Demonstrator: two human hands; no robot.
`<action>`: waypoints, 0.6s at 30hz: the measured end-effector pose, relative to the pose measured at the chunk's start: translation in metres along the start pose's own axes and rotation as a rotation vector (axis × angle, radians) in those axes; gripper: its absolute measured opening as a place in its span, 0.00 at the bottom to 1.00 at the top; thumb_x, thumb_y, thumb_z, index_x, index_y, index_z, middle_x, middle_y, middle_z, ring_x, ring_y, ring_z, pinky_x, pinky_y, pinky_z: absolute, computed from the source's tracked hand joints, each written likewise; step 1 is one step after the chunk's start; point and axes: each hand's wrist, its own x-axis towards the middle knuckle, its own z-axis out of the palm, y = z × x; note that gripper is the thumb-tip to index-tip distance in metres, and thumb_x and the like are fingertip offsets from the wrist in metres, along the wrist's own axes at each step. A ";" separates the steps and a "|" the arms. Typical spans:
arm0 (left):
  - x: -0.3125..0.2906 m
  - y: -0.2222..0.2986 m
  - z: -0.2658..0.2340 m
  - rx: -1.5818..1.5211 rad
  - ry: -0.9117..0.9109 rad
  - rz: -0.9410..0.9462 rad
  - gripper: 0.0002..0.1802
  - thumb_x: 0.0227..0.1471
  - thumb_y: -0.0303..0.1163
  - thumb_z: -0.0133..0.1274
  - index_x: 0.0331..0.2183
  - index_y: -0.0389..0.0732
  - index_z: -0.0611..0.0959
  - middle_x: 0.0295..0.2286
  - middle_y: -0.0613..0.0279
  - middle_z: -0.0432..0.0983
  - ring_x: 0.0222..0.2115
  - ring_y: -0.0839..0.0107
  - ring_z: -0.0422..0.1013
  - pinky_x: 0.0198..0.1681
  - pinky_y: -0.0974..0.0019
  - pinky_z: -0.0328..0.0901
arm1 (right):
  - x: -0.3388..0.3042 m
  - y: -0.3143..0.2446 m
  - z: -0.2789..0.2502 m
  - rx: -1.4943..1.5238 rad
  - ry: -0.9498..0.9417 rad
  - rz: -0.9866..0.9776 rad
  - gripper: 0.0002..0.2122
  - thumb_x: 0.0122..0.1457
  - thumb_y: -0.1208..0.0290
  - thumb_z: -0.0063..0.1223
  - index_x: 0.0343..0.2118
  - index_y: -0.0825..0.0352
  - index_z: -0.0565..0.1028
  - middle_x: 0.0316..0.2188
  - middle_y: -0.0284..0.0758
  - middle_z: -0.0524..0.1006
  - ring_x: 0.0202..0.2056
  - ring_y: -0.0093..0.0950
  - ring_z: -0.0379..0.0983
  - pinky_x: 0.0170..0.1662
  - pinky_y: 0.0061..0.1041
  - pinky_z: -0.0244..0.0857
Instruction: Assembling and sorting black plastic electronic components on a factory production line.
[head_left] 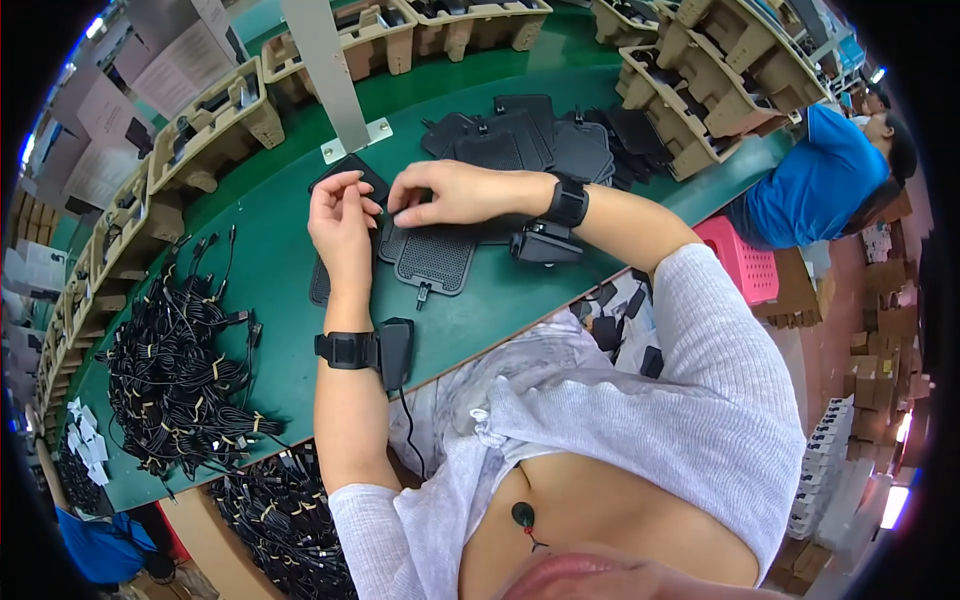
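Note:
My left hand [343, 218] is raised above the green table [480, 310] with its fingers bent together. Facing it, my right hand [450, 192] curls its thumb and fingers inward, close to the left fingertips. Anything small pinched between them is too hidden to make out. Behind my left fingers lies a smooth black flat piece [362, 172]. Below my right hand rest dark textured pads [435, 264], one with a small tab pointing toward me. Farther back, a loose pile of similar black pads [510, 138] spreads out. Each wrist wears a black strap with a small device.
A heap of bundled black cables [180, 365] covers the table's left. Brown moulded pulp trays [210, 125] line the far edge, with more stacked [690, 85] far right. A metal post [330, 80] stands behind my hands. A pink basket [738, 260] and a blue-shirted person [815, 185] are right.

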 end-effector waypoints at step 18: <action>-0.052 0.029 0.040 -0.389 -0.600 -0.381 0.21 0.55 0.43 0.46 0.34 0.31 0.67 0.24 0.51 0.73 0.18 0.70 0.72 0.18 0.75 0.66 | 0.088 -0.033 -0.025 -0.372 1.248 -0.344 0.03 0.51 0.73 0.49 0.29 0.63 0.72 0.25 0.31 0.72 0.27 0.27 0.70 0.31 0.25 0.64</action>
